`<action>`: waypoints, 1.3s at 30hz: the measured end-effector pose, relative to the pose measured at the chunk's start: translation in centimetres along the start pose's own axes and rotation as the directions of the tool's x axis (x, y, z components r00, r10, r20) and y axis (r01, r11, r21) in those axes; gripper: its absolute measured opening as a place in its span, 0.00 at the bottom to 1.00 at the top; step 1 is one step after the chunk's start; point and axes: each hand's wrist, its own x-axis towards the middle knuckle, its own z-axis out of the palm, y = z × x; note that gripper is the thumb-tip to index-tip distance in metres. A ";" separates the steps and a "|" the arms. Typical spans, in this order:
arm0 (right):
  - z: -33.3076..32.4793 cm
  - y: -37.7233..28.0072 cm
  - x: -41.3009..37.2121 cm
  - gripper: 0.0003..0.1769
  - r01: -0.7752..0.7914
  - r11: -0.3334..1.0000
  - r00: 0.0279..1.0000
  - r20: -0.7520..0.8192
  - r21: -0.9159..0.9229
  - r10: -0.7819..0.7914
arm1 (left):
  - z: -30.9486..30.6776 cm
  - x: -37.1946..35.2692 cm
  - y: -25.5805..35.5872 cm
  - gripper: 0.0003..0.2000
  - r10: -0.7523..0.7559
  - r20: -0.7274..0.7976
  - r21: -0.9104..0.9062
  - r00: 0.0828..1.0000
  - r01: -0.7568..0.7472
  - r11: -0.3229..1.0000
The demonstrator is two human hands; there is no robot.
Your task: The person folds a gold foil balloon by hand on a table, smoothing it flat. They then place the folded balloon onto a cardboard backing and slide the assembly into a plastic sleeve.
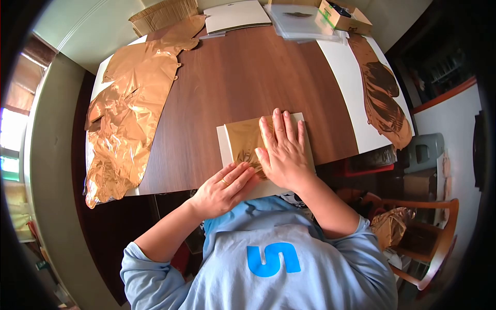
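Note:
A gold-coloured shiny sheet (242, 135) lies over a pale board (223, 147) at the table's front edge, close to my body. My right hand (284, 157) rests flat on the sheet's right side with its fingers stretched out toward the far edge. On the sheet's near left part lies my left hand (227, 187), its fingers extended side by side and a ring on one of them. Small creases show in the sheet by the left fingertips. The hands cover the sheet's near right part. Neither hand grips anything visible.
Crumpled copper-coloured foil (135, 111) covers the brown table's (243, 72) left side. More foil strips (380, 85) lie on a white panel at right. At the back are a white board (237, 14), clear plastic sheets (297, 23) and an open box (347, 19). A wooden chair (439, 232) stands at right.

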 end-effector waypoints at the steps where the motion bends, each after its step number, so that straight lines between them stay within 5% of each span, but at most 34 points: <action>1: 0.0 0.0 0.0 0.38 0.005 1.000 1.000 -0.008 0.002 -0.005 | 0.1 -0.3 -0.2 0.22 0.001 -0.034 -0.010 0.999 -0.001 1.000; 9: -0.2 0.0 0.1 0.38 0.002 1.000 1.000 0.006 -0.015 -0.002 | 0.5 -1.5 -0.2 0.13 -0.026 -0.213 -0.022 0.977 0.022 1.000; 15: -0.4 -0.2 0.2 0.38 -0.005 1.000 1.000 0.011 -0.009 0.005 | -0.1 -2.4 -0.4 0.11 -0.077 -0.160 -0.031 0.984 0.073 0.997; 21: -0.4 -0.2 0.1 0.38 -0.016 1.000 1.000 0.018 0.014 0.016 | -5.7 0.5 -0.2 0.19 -0.353 0.054 -0.429 0.934 0.341 0.837; 26: -0.5 0.1 0.0 0.40 -0.013 0.999 0.999 0.034 0.046 0.012 | -1.2 6.2 1.4 0.35 -0.613 0.033 -0.259 0.789 0.599 0.757; 29: -0.4 1.0 0.2 0.42 -0.052 0.969 0.997 0.071 0.240 0.035 | 1.9 7.0 0.5 0.38 -0.680 0.081 -0.175 0.729 0.682 0.710; 31: -0.5 2.5 0.4 0.43 -0.036 0.857 0.999 0.032 0.514 0.023 | 2.2 6.7 -0.2 0.38 -0.665 0.112 -0.101 0.739 0.674 0.732; 33: -1.7 3.7 0.3 0.39 -0.022 0.246 0.993 -0.008 0.969 0.118 | 2.0 6.6 -0.5 0.37 -0.662 0.108 -0.088 0.742 0.670 0.737; 34: -3.1 4.2 -0.4 0.35 -0.047 0.275 0.979 -0.010 0.960 0.204 | 2.0 6.7 -0.8 0.37 -0.660 0.103 -0.081 0.744 0.668 0.740; 35: -3.5 4.7 -1.4 0.24 -0.004 0.473 0.940 -0.157 0.881 0.302 | 2.0 6.8 -0.9 0.36 -0.660 0.100 -0.063 0.745 0.667 0.743; 37: -5.8 5.7 -4.1 0.09 -0.253 0.729 0.927 -0.055 0.636 0.370 | 2.0 6.8 -1.2 0.35 -0.662 0.096 -0.026 0.743 0.667 0.745; 39: -6.6 6.0 -7.0 0.10 -0.358 0.811 0.917 0.012 0.462 0.398 | 2.0 6.9 -1.4 0.34 -0.654 0.074 -0.033 0.753 0.657 0.753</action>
